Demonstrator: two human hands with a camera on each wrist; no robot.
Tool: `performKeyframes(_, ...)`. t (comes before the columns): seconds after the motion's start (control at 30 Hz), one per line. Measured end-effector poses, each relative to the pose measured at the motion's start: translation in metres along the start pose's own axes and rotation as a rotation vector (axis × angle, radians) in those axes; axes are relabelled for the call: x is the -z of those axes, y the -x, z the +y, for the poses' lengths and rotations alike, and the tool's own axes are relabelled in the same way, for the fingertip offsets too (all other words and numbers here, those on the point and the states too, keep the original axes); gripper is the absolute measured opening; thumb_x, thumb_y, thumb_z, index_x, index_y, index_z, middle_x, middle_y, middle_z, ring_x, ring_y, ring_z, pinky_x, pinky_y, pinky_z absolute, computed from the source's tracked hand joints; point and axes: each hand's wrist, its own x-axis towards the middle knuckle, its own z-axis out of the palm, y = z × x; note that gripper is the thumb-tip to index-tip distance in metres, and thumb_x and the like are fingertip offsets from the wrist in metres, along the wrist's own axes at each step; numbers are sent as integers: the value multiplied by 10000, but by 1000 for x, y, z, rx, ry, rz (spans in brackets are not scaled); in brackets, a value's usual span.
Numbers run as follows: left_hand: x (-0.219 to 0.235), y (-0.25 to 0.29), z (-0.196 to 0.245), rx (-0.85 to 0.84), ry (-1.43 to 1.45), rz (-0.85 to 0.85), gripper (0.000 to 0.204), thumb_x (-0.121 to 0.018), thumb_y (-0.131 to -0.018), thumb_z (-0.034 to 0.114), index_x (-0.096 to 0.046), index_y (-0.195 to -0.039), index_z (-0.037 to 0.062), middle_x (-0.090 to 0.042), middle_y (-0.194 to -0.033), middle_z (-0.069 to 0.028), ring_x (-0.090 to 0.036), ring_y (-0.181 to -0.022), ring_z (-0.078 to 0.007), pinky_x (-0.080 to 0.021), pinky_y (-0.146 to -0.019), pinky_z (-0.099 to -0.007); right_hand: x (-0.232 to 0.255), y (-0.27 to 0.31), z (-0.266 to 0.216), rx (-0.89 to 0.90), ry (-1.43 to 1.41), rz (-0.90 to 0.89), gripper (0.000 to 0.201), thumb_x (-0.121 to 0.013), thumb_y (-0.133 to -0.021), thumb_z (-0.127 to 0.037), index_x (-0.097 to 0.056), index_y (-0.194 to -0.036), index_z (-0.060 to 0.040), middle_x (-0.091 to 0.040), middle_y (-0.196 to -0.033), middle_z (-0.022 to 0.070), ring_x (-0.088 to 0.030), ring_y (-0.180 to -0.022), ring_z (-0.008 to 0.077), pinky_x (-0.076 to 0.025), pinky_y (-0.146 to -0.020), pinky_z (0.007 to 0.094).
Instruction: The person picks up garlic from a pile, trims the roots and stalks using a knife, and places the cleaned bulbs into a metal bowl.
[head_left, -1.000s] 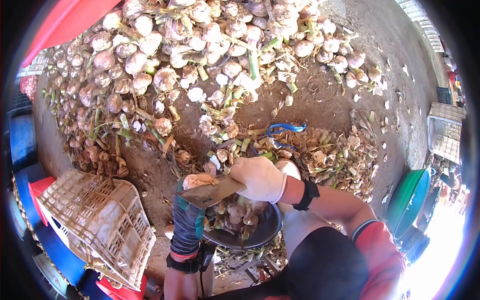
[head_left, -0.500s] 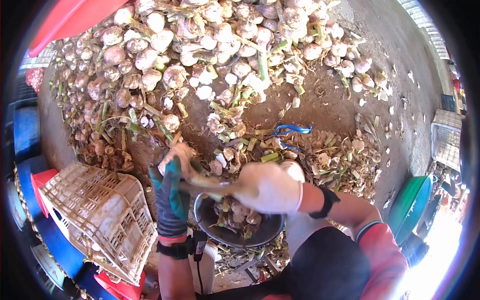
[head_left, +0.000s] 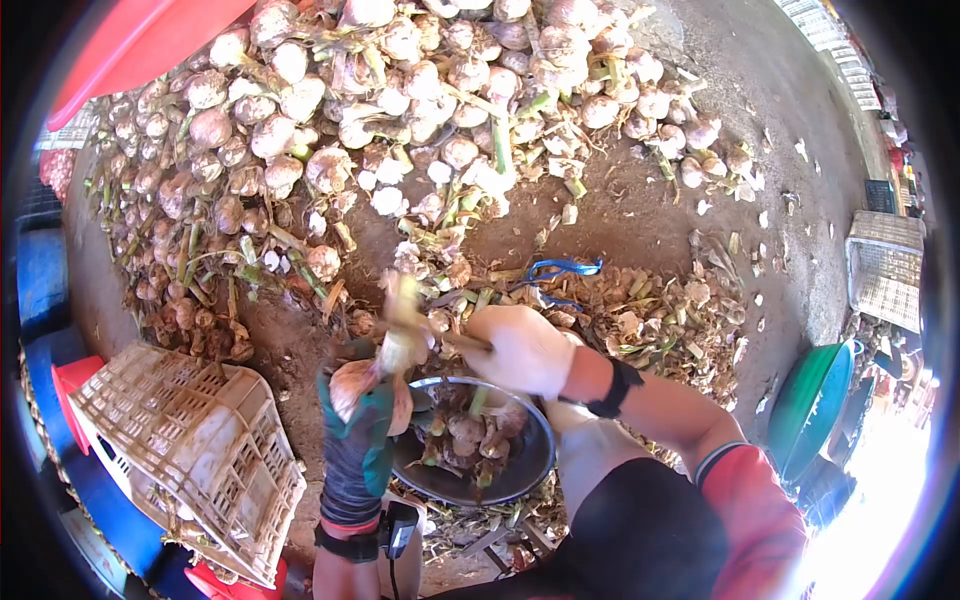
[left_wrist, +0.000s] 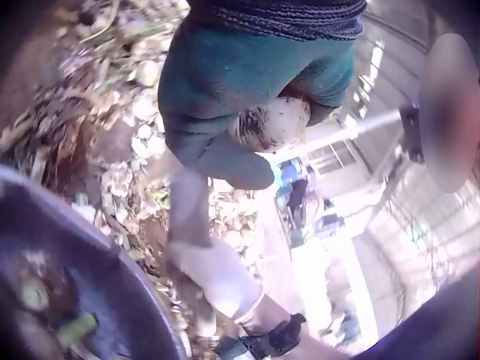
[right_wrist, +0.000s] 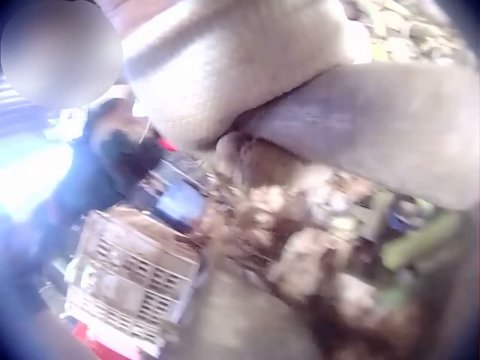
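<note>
My left hand [head_left: 358,430], in a dark knit glove with teal coating, grips a garlic bulb [head_left: 350,388] beside the bowl's left rim. In the left wrist view the bulb [left_wrist: 270,124] shows pale and soil-stained between the teal fingers. A pale stalk [head_left: 402,310], blurred, stands up from the bulb. The right hand [head_left: 520,350], in a white glove, holds a knife [head_left: 462,342] by its handle, just right of the stalk. Its wide grey blade [right_wrist: 382,124] fills much of the right wrist view. Below both hands sits a dark metal bowl [head_left: 545,465] with trimmed bulbs inside.
A large heap of garlic [head_left: 420,80] covers the floor ahead. Cut stalks and husks [head_left: 680,310] lie right of the bowl, with a blue strap [head_left: 565,267] among them. An upturned plastic crate [head_left: 200,440] stands at left, a green basin [head_left: 810,405] at right.
My left hand went left with the bulb, then came back slightly right, the stalk now pointing up. The right hand swung the knife over the bowl and moved back up, away from the bulb.
</note>
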Motion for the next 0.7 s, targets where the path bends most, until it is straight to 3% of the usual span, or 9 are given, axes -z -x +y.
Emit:
performKeyframes(0.1,-17,18,37,-77,-276,-130,454,-681,-806,88,-417,-1165,4,-588,-1031,-113,-612,-899,-195,-532,-726,-281,1,6,24,-191,59,-218,277,-539,-830,-266,-633,-810,-6,-607,-727,231,-619,-715,376,-505,-690,440)
performKeyframes(0.17,7,5,34,0,-472,-790,307,-699,-795,139,-550,-1035,18,-607,-1009,-110,-617,-904,-199,-508,-800,-321,11,7,19,-122,-94,74,258,-556,-826,-233,-611,-769,13,-594,-716,228,-601,-703,391,-482,-666,446)
performKeyframes(0.2,7,6,36,-125,-714,-831,334,-709,-790,157,-550,-1050,19,-608,-1009,-108,-614,-909,-200,-507,-799,-328,11,-2,21,-177,-158,99,260,-561,-823,-237,-606,-764,13,-589,-714,229,-597,-705,396,-479,-657,444)
performKeyframes(0.3,12,-7,32,11,-747,-803,462,-735,-777,226,-544,-1152,35,-608,-1054,-134,-614,-890,-199,-501,-754,-355,11,-10,24,-145,-171,145,261,-571,-818,-246,-601,-759,6,-580,-708,230,-593,-709,402,-475,-639,437)
performKeyframes(0.37,48,-40,13,-5,-1119,-169,511,-731,-780,258,-529,-1187,23,-610,-1009,-129,-593,-810,-170,-490,-693,-345,14,-7,16,-164,-163,83,260,-574,-822,-252,-604,-763,0,-583,-717,227,-595,-712,398,-474,-640,438)
performKeyframes(0.43,76,-69,2,-447,-1510,219,462,-698,-801,268,-531,-1153,20,-589,-901,-96,-543,-730,-143,-467,-632,-305,2,-2,22,-162,-165,91,265,-570,-828,-262,-609,-764,-8,-589,-722,221,-597,-711,392,-474,-643,439)
performKeyframes(0.5,62,-92,18,-169,-1262,214,435,-673,-811,257,-527,-1147,22,-587,-882,-99,-545,-710,-157,-469,-624,-307,-4,1,23,-103,-250,128,192,-604,-813,-163,-592,-715,2,-549,-621,179,-555,-557,297,-437,-544,380)
performKeyframes(0.57,55,-105,6,91,-1006,201,408,-649,-822,245,-524,-1141,23,-586,-863,-102,-548,-691,-171,-472,-616,-310,0,2,21,-150,-182,50,267,-568,-831,-270,-614,-762,-16,-601,-720,206,-600,-707,386,-479,-653,444)
performKeyframes(0.7,14,-96,-60,-513,-1411,20,528,-629,-792,192,-457,-1271,49,-523,-1174,-200,-552,-995,-314,-460,-844,-382,-2,2,27,-128,-169,84,274,-571,-830,-268,-609,-749,-10,-598,-717,211,-601,-702,386,-478,-649,450)
